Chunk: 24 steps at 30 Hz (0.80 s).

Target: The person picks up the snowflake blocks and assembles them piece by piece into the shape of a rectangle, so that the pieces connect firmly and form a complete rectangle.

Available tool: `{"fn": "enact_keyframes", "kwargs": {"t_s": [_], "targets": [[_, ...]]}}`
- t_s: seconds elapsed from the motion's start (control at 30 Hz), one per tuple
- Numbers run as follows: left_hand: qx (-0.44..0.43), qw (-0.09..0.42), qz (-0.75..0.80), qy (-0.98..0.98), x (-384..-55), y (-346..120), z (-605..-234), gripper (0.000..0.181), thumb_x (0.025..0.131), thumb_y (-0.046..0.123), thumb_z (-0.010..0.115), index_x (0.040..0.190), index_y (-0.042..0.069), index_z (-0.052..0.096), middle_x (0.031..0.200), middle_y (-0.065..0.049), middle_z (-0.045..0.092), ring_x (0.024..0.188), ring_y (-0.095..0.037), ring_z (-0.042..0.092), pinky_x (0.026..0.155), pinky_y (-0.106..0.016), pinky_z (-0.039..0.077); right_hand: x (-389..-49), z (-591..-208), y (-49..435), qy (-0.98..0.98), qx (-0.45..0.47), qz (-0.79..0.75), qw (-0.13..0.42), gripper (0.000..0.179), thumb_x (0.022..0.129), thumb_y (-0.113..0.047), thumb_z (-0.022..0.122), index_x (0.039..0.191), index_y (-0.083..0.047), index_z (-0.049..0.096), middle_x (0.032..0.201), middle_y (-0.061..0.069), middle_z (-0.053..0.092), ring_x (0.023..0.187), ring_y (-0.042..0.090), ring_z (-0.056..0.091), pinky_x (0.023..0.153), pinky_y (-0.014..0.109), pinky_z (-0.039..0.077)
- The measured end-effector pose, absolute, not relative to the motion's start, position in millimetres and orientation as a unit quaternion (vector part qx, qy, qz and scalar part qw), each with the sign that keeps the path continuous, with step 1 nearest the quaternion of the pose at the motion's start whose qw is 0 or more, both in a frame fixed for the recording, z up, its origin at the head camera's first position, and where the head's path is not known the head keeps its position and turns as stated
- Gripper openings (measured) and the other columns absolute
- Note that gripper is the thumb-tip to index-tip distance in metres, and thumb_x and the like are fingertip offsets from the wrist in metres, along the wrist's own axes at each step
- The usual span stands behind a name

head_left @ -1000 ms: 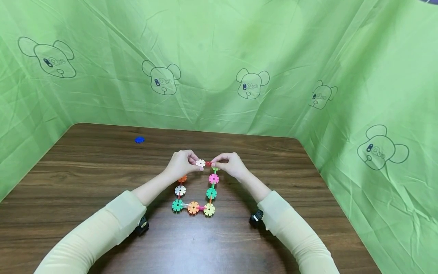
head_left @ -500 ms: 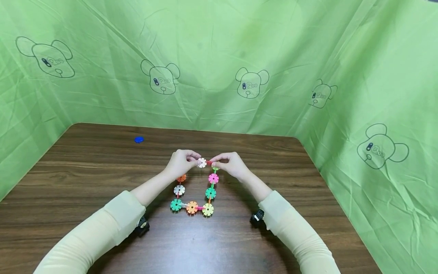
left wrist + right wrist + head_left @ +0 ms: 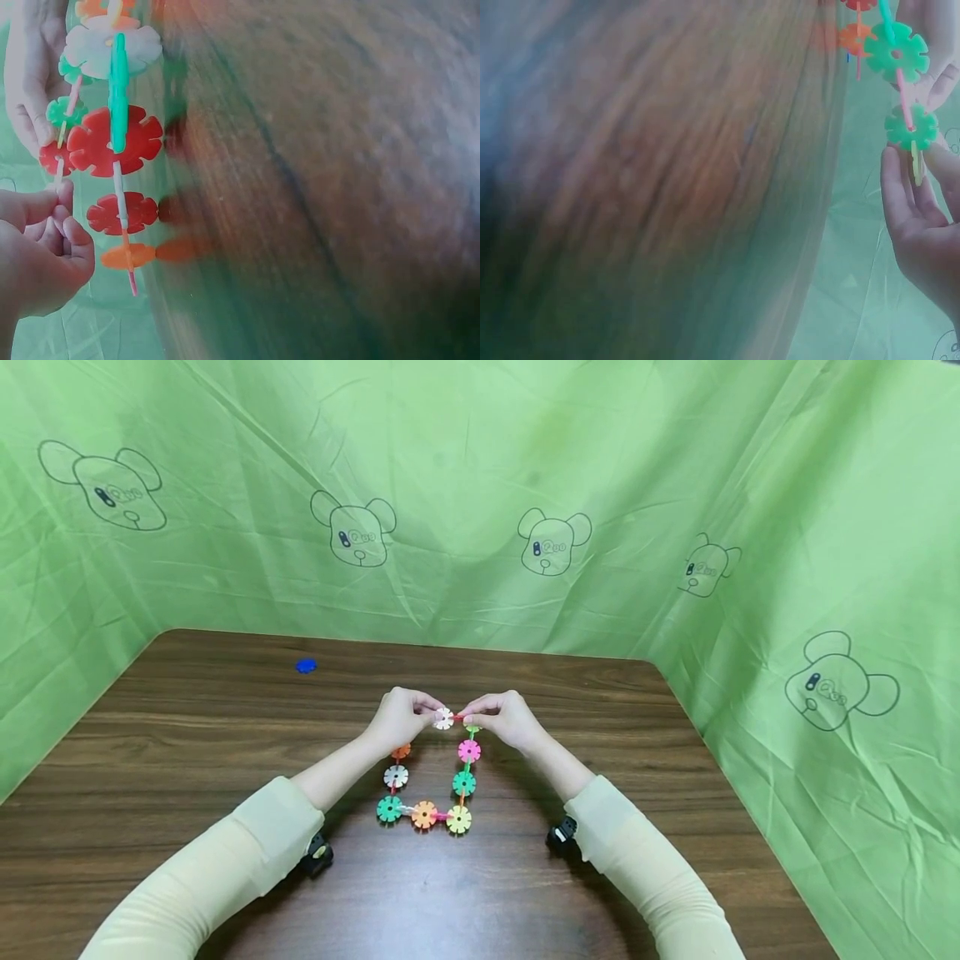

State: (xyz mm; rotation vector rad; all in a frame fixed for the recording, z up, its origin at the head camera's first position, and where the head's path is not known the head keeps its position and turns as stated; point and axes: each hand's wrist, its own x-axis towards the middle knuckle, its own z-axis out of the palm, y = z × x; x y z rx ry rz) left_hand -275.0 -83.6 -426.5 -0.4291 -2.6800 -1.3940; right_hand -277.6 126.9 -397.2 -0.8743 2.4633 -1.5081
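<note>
Snowflake discs are slotted edge to edge in an open square on the table. At its far side my left hand [image 3: 401,720] pinches a white snowflake disc [image 3: 445,719] between thumb and fingertips. A red disc [image 3: 457,717], seen edge-on, sits right against the white one. My right hand [image 3: 510,722] pinches the chain's far right corner, by a yellow-green disc [image 3: 472,727] mostly behind the fingers. Below it runs a pink disc [image 3: 469,751]. In the right wrist view, thumb and fingers hold a yellow-green disc [image 3: 917,165] under a green one [image 3: 911,127].
A loose blue disc [image 3: 306,666] lies at the back left of the wooden table [image 3: 225,718]. The chain's left side ends in an orange disc [image 3: 402,751] beside my left wrist. A green cloth [image 3: 465,593] hangs behind the table and along its sides.
The white disc in my left hand has shifted slightly right, closing up to the red disc. My right hand stays nearly still on the chain's corner.
</note>
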Motion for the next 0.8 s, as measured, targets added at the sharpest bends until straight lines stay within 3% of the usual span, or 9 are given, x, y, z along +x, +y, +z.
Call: {"fn": "enact_keyframes", "kwargs": {"t_s": [0.27,0.33,0.47,0.6,0.8], "targets": [[-0.14,0.04,-0.445,-0.884,-273.7,-81.9,-426.3,0.011,0.086,0.01,0.069,0.095,0.006,0.074,0.075,-0.004,0.071,0.063,-0.013,0.061,0.054,-0.024,0.045,-275.5,-393.7,128.4,0.833,-0.266,-0.476,0.095,0.017,0.087,-0.004,0.066,0.1,0.005,0.07,0.099,0.023,0.069,0.09,0.032,0.067,0.078,0.04,0.053],[-0.148,0.041,-0.433,-0.888,-275.0,-82.8,-428.7,0.013,0.086,0.012,0.069,0.097,0.007,0.073,0.077,-0.003,0.072,0.065,-0.014,0.062,0.056,-0.025,0.047,-277.5,-396.0,129.0,0.836,-0.258,-0.472,0.111,0.019,0.088,-0.005,0.065,0.103,0.004,0.069,0.101,0.024,0.069,0.093,0.033,0.066,0.08,0.04,0.053],[-0.164,0.035,-0.412,-0.895,-278.9,-86.6,-432.3,0.02,0.085,0.015,0.07,0.104,0.007,0.072,0.082,-0.003,0.073,0.075,-0.015,0.067,0.067,-0.031,0.053,-290.9,-413.6,133.0,0.828,-0.241,-0.486,0.143,0.021,0.089,-0.008,0.064,0.108,0.001,0.068,0.105,0.022,0.068,0.096,0.033,0.066,0.085,0.043,0.052],[-0.171,0.026,-0.405,-0.898,-281.9,-92.6,-433.5,0.024,0.085,0.017,0.071,0.108,0.007,0.071,0.088,-0.005,0.073,0.083,-0.018,0.068,0.074,-0.034,0.054,-302.7,-430.2,136.9,0.821,-0.216,-0.505,0.157,0.021,0.089,-0.011,0.065,0.108,-0.002,0.07,0.106,0.017,0.069,0.096,0.025,0.066,0.086,0.037,0.053],[-0.178,0.014,-0.416,-0.891,-284.7,-108.3,-433.6,0.025,0.086,0.014,0.069,0.109,0.004,0.069,0.092,-0.01,0.072,0.074,-0.02,0.069,0.065,-0.029,0.055,-306.2,-438.3,135.7,0.81,-0.196,-0.526,0.169,0.019,0.088,-0.01,0.066,0.105,-0.003,0.071,0.103,0.011,0.071,0.093,0.017,0.067,0.083,0.029,0.054]]}}
